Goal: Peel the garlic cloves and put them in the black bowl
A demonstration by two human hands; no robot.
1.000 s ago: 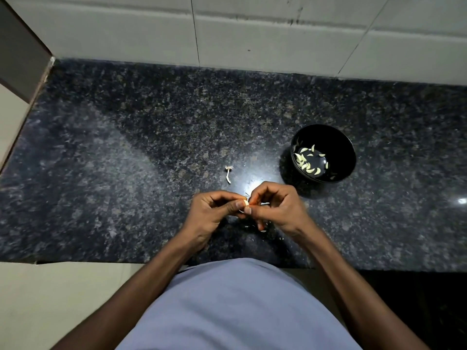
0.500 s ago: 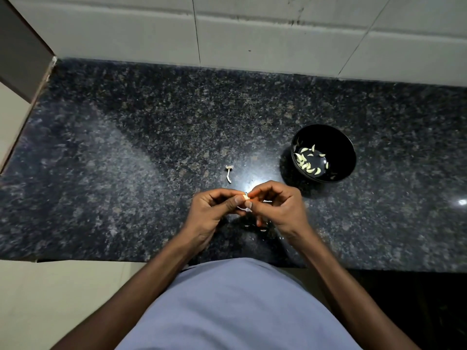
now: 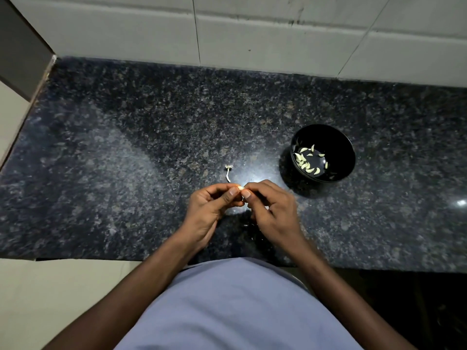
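Dark speckled surface (image 3: 126, 173), both hands raised slightly since a moment ago. Left hand (image 3: 209, 210) and right hand (image 3: 270, 208) pinching one garlic clove (image 3: 240, 188) between fingertips, peeling apparently unfinished. Farther right, black bowl (image 3: 346, 147) holding peeled cloves (image 3: 307, 161).

The granite countertop (image 3: 126, 152) is black, flecked all over with grey and brown. On it stands a glossy black bowl (image 3: 340, 147) holding pale yellow-white peeled garlic cloves (image 3: 307, 164). Behind the bowl, the wall tiles (image 3: 252, 34) are off-white.
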